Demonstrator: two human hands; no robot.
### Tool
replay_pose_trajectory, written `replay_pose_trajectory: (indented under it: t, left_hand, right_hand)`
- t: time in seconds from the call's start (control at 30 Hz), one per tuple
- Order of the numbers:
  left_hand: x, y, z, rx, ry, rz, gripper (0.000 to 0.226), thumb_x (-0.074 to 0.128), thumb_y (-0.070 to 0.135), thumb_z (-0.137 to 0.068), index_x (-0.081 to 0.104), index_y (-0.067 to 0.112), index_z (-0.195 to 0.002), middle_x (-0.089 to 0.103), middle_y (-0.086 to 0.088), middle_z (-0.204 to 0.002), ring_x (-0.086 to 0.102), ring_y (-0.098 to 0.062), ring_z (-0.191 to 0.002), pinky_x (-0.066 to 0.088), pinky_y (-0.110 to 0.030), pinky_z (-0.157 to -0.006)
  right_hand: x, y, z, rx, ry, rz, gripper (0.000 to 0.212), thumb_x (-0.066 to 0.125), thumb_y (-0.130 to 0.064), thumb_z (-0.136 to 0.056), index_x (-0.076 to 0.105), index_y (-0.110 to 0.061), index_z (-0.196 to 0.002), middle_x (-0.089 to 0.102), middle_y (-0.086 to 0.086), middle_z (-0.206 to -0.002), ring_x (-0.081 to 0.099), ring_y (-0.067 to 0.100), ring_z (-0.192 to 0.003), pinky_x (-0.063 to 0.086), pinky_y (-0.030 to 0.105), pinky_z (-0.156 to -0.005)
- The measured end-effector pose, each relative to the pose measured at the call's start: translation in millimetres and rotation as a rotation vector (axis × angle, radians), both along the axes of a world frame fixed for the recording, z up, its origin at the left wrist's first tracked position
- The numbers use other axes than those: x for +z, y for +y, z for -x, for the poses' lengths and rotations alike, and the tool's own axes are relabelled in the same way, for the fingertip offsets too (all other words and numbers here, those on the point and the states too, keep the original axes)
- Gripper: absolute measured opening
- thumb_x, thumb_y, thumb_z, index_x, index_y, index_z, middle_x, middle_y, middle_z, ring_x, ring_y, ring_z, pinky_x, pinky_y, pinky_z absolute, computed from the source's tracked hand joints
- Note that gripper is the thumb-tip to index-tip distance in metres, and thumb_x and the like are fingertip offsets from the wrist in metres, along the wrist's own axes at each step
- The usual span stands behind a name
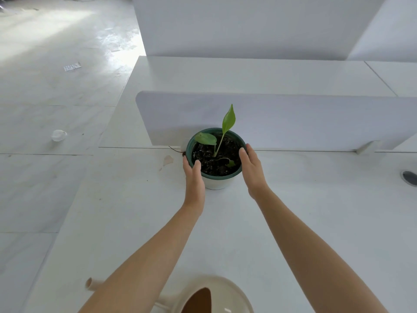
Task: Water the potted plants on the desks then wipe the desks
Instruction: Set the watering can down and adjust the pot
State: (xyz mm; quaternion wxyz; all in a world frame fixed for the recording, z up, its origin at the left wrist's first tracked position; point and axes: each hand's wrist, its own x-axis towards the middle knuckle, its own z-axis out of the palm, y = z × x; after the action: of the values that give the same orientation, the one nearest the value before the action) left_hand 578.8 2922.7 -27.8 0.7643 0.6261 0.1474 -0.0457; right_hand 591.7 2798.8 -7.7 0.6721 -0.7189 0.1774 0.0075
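Note:
A small potted plant [216, 154] with a dark green rim, white base, dark soil and a few green leaves stands on the white desk [316, 211], close against a low white divider panel. My left hand [193, 179] holds the pot's left side, thumb over the rim. My right hand [252, 168] holds its right side, fingers against the rim. A cream watering can [212, 294] sits at the desk's near edge below my arms, its spout pointing left.
The low white divider [293, 118] runs behind the pot. A round cable hole [409, 176] lies at the desk's right. A small stain [167, 160] and a thin twig mark the desk left of the pot. Pale floor with a crumpled wrapper [58, 134] lies to the left.

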Motion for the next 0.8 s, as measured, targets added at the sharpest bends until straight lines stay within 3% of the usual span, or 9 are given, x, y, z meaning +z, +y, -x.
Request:
replay_pose_trajectory:
  t: [0.2, 0.33, 0.4, 0.47, 0.6, 0.8]
  left_hand:
    - [0.0, 15.1, -4.7, 0.039, 0.049, -0.04, 0.054, 0.023, 0.033, -0.099, 0.005, 0.021, -0.149, 0.012, 0.003, -0.157, 0.015, -0.013, -0.143, 0.015, -0.031, -0.115]
    - [4.3, 19.1, -23.1, 0.038, 0.033, -0.077, 0.054, 0.024, 0.036, -0.098, 0.016, 0.017, -0.148, 0.019, -0.001, -0.156, 0.018, -0.015, -0.143, 0.015, -0.037, -0.118]
    - [4.0, 17.2, -28.2, -0.011, 0.029, -0.084, 0.062, 0.028, 0.047, -0.092, 0.024, 0.015, -0.145, 0.027, -0.003, -0.153, 0.024, -0.014, -0.141, 0.017, -0.038, -0.118]
    - [2.7, 13.7, -27.1, -0.057, 0.035, -0.057, 0.07, 0.029, 0.052, -0.086, 0.02, 0.02, -0.147, 0.024, 0.002, -0.155, 0.022, -0.011, -0.141, 0.015, -0.035, -0.118]
    - [-0.5, 5.3, -18.5, -0.007, -0.018, -0.045, 0.051, 0.022, 0.028, -0.1, 0.006, 0.02, -0.149, 0.013, 0.003, -0.157, 0.014, -0.01, -0.143, 0.015, -0.025, -0.113]
    - [-9.9, 1.5, -9.2, 0.047, -0.047, -0.093, 0.054, 0.024, 0.025, -0.101, 0.0, 0.018, -0.149, 0.009, 0.001, -0.158, 0.012, -0.013, -0.144, 0.014, -0.023, -0.109]
  right_hand:
    - [7.1, -3.5, 14.9, -0.029, 0.018, -0.047, 0.055, 0.035, -0.029, -0.098, 0.014, -0.015, -0.146, 0.026, -0.003, -0.152, 0.028, 0.004, -0.132, 0.022, 0.017, -0.096]
    - [0.5, 7.9, 27.4, -0.019, -0.037, -0.058, 0.041, 0.034, -0.021, -0.098, 0.035, -0.016, -0.138, 0.049, -0.011, -0.124, 0.043, 0.002, -0.114, 0.032, 0.02, -0.103]
    - [-4.5, 13.0, 27.0, -0.019, -0.055, -0.055, 0.04, 0.035, -0.021, -0.097, 0.037, -0.018, -0.136, 0.049, -0.006, -0.13, 0.045, 0.003, -0.115, 0.035, 0.018, -0.098]
    - [-9.7, 14.5, 24.3, -0.025, -0.048, -0.065, 0.043, 0.037, -0.024, -0.096, 0.034, -0.019, -0.139, 0.046, -0.004, -0.137, 0.043, 0.007, -0.122, 0.034, 0.016, -0.097]
    - [-10.6, 12.2, 16.6, -0.022, -0.012, -0.085, 0.048, 0.037, -0.028, -0.097, 0.028, -0.018, -0.142, 0.039, -0.002, -0.145, 0.039, 0.01, -0.129, 0.03, 0.022, -0.102]
    - [-10.5, 18.9, 3.5, -0.037, 0.023, -0.086, 0.058, 0.033, -0.035, -0.097, 0.009, -0.018, -0.147, 0.018, 0.0, -0.155, 0.02, 0.014, -0.142, 0.02, 0.026, -0.111]
